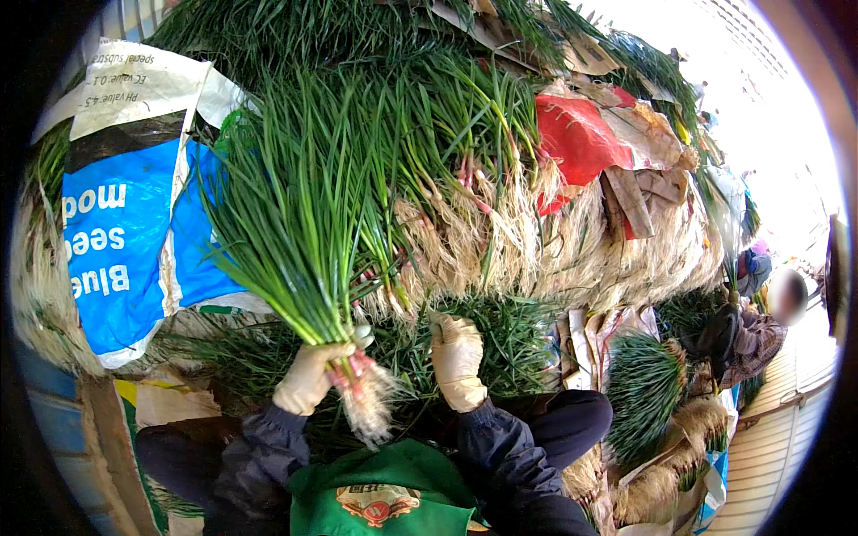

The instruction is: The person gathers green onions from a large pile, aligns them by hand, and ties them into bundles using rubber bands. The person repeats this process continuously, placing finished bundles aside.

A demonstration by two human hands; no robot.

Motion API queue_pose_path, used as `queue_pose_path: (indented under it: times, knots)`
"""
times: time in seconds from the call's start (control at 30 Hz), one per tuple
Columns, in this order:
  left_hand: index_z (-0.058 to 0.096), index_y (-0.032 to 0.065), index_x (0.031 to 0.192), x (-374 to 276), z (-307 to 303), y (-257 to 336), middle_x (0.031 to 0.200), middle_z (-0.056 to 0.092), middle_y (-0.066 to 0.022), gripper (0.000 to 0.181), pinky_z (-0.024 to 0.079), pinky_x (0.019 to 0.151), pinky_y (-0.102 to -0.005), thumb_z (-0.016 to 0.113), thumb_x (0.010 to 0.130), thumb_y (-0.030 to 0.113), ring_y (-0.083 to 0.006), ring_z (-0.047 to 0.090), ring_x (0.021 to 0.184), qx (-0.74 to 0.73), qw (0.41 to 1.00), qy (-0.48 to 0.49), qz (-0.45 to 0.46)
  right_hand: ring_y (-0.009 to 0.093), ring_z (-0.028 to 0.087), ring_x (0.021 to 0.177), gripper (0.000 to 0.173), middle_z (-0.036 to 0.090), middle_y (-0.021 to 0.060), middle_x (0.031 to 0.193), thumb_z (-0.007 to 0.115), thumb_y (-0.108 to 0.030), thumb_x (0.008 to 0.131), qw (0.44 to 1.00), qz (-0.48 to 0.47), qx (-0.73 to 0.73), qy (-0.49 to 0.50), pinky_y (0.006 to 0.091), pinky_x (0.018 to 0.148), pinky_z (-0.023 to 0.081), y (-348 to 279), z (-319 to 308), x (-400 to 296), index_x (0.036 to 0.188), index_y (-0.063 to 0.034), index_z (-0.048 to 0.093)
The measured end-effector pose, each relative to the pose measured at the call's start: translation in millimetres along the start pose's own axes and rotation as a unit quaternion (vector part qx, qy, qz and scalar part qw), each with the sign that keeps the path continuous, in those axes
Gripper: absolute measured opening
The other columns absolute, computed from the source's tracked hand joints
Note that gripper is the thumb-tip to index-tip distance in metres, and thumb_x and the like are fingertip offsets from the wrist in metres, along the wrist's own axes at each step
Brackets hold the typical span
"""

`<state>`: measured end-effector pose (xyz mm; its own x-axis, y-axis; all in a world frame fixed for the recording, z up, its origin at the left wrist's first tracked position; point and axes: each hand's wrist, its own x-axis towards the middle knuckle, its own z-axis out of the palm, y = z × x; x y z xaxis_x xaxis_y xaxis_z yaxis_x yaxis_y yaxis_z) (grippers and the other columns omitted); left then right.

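Note:
My left hand [310,377], in a pale glove, grips a bunch of garlic-like green shoots [295,234] near its base. Its long flat leaves point away from me, and the pinkish stem bases and white roots [370,402] hang towards my green apron [385,482]. To the right, my gloved right hand [458,362] is raised with its fingers curled, its back facing up. Its palm is hidden, so I cannot tell whether anything is in it. Loose green leaves [509,342] lie below and around this hand. Just beyond it are loose rooted shoots [462,181] on the pile.
A large root-out stack [623,254] extends right, partly covered by red sacking [580,137]. A blue and white printed sack [120,234] drapes over the left side. More bundles [643,395] lie at right, near another person [751,335]. My bent knees flank the apron.

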<state>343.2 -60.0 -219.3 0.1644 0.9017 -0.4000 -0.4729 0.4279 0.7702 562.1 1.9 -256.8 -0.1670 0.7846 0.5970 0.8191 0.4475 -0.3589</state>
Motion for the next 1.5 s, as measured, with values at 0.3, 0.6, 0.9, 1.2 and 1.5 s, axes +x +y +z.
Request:
queue_pose_path:
  times: [0.3,0.6,0.9,1.2,1.5]
  knots:
    - [0.05,0.0058,0.097,-88,-28,-6,0.087,0.061,-0.0101,0.036,0.055,0.052,-0.0332,0.066,0.065,0.007,-0.024,0.063,0.073,-0.039,0.995,0.044,0.085,0.021,0.059,0.06,0.017,0.061,0.0102,0.071,0.061,-0.022,0.082,0.99,0.064,-0.01,-0.127,0.0304,0.053,0.047,-44,41,28,0.088,-0.0062,0.063]
    - [0.032,0.0009,0.132,-56,1,2,0.113,0.055,-0.0123,0.067,0.054,0.064,-0.0309,0.059,0.071,0.004,-0.0206,0.06,0.072,-0.104,0.99,0.081,0.055,0.017,0.058,0.058,0.022,0.065,0.0017,0.081,0.068,-0.01,0.073,0.987,-0.006,0.157,-0.046,0.028,0.052,0.045,-78,-29,-11,0.094,-0.0112,0.062]
    - [0.041,-0.0045,0.125,-48,-6,0,0.079,0.061,-0.0156,0.049,0.052,0.052,-0.0288,0.049,0.078,0.008,-0.021,0.061,0.063,-0.047,0.998,0.015,0.046,0.022,0.062,0.078,0.023,0.064,0.012,0.09,0.053,0.002,0.08,0.937,0.072,0.326,-0.103,0.0324,0.068,0.052,-51,-5,-15,0.103,-0.0021,0.058]
    - [0.043,-0.0059,0.12,-88,-28,-23,0.077,0.063,-0.0165,0.055,0.051,0.041,-0.0272,0.063,0.076,0.018,-0.022,0.064,0.063,-0.078,0.994,0.013,0.074,0.012,0.061,0.062,0.026,0.066,0.0098,0.077,0.068,-0.011,0.077,0.96,0.164,0.15,-0.167,0.0241,0.052,0.049,-49,11,-8,0.099,-0.0005,0.06]
    - [0.057,-0.0024,0.098,-40,1,-33,0.072,0.064,-0.0123,0.018,0.048,0.04,-0.0237,0.058,0.081,0.004,-0.0195,0.063,0.058,-0.118,0.992,0.048,0.024,0.029,0.064,0.08,0.023,0.064,0.0167,0.092,0.063,-0.011,0.079,0.933,0.035,0.247,-0.259,0.0312,0.067,0.051,-74,-18,-51,0.102,-0.0055,0.064]
